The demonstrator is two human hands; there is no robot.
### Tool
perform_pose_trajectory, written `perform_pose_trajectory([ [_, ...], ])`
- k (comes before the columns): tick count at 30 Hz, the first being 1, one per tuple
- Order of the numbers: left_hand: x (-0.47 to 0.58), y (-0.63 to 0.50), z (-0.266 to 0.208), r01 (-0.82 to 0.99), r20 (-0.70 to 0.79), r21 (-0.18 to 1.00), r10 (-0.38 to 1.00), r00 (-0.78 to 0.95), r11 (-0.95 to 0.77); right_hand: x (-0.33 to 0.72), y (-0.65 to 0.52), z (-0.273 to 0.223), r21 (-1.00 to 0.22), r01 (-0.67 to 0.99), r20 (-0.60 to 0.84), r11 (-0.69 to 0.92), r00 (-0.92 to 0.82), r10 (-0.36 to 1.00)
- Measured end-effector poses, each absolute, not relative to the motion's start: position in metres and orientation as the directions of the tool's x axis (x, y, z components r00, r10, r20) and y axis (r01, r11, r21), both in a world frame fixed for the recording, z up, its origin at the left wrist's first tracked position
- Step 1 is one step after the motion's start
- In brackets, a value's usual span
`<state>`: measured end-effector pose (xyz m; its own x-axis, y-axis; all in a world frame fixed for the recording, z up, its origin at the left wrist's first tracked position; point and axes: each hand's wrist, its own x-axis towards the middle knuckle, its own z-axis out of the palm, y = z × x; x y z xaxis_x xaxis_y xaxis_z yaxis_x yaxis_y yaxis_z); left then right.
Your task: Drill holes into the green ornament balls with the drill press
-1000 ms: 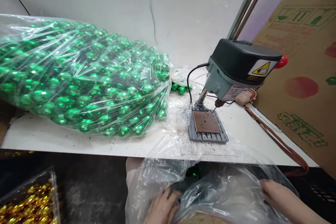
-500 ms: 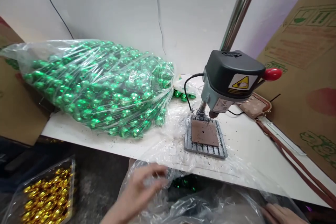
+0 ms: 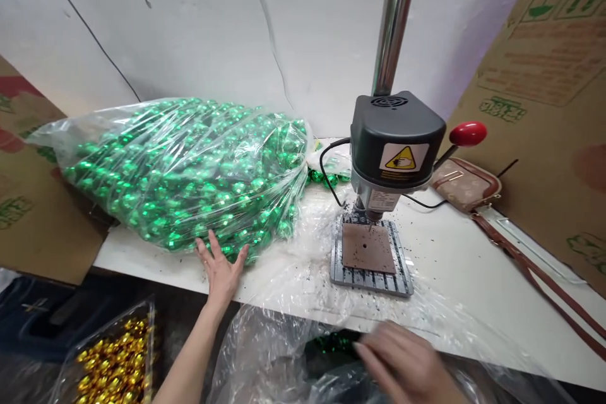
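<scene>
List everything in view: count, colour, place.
Table: one, white, centre
Wall: one, white, behind
Cords: two, black and grey, on wall
Large bag: one, clear, green balls inside, table left
Small balls: several, green, beyond large bag's right end
Drill press: one, black and grey, right of centre
Knob: one, red, on drill press
Plate: one, brown, on drill press base
Handbag: one, beige and brown, right
Cartons: two, brown, left and right
Container: one, clear, gold balls inside, lower left
Loose plastic: uncounted, clear, front edge of table
Green pieces: uncounted, green, amid loose plastic
Left grip: one, bare, fingers spread at large bag's front
Right grip: one, bare, blurred over loose plastic
</scene>
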<state>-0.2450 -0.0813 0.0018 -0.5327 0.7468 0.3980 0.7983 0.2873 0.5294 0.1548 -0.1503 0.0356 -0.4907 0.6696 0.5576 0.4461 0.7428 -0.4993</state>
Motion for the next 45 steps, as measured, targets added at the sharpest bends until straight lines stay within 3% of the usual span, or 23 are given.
perform_pose_trajectory([
  [3, -0.256, -0.089, 0.001, 0.764, 0.473, 0.571, 0.639, -0.606, 0.301, 0.074, -0.106, 0.073, -0.583, 0.441, 0.388, 0.683, -0.587, 0.711],
  [6, -0.278, -0.096, 0.000, 0.681, 0.458, 0.630, 0.531, -0.713, 0.372, 0.017, -0.059, 0.081, -0.633, 0.514, 0.307, 0.580, -0.520, 0.797],
  [10, -0.289, -0.089, -0.002, 0.626, 0.288, 0.655, 0.625, -0.725, 0.424, -0.021, -0.010, 0.061, -0.705, 0.590, 0.140, 0.394, -0.429, 0.893],
  [14, -0.274, -0.058, 0.003, 0.623, 0.249, 0.653, 0.655, -0.714, 0.431, -0.029, 0.010, 0.040, -0.813, 0.497, 0.046, 0.302, -0.462, 0.885],
  [19, -0.260, 0.005, 0.022, 0.591, 0.259, 0.714, 0.641, -0.722, 0.377, -0.021, 0.014, 0.035, -0.940, 0.260, 0.090, 0.219, -0.431, 0.898],
  [24, -0.247, 0.053, 0.015, 0.661, 0.374, 0.668, 0.614, -0.695, 0.341, -0.014, 0.010, 0.028, -0.974, 0.111, 0.150, 0.199, -0.349, 0.925],
  [32, -0.262, 0.017, -0.002, 0.707, 0.350, 0.654, 0.719, -0.600, 0.271, -0.017, -0.002, 0.022, -0.948, 0.195, 0.188, 0.253, -0.302, 0.935],
  [36, -0.265, -0.011, 0.015, 0.704, 0.536, 0.675, 0.509, -0.674, 0.221, -0.017, -0.007, 0.030, -0.910, 0.253, 0.261, 0.329, -0.267, 0.928],
  [39, -0.257, -0.021, 0.020, 0.763, 0.650, 0.605, 0.414, -0.638, 0.226, -0.013, -0.009, 0.037, -0.864, 0.321, 0.345, 0.387, -0.183, 0.921],
  [42, -0.249, -0.021, 0.014, 0.815, 0.660, 0.522, 0.486, -0.573, 0.252, -0.012, -0.005, 0.041, -0.828, 0.369, 0.417, 0.422, -0.098, 0.904],
  [45, -0.247, -0.016, 0.001, 0.802, 0.579, 0.526, 0.571, -0.582, 0.284, -0.014, 0.008, 0.040, -0.817, 0.399, 0.450, 0.417, -0.010, 0.893],
])
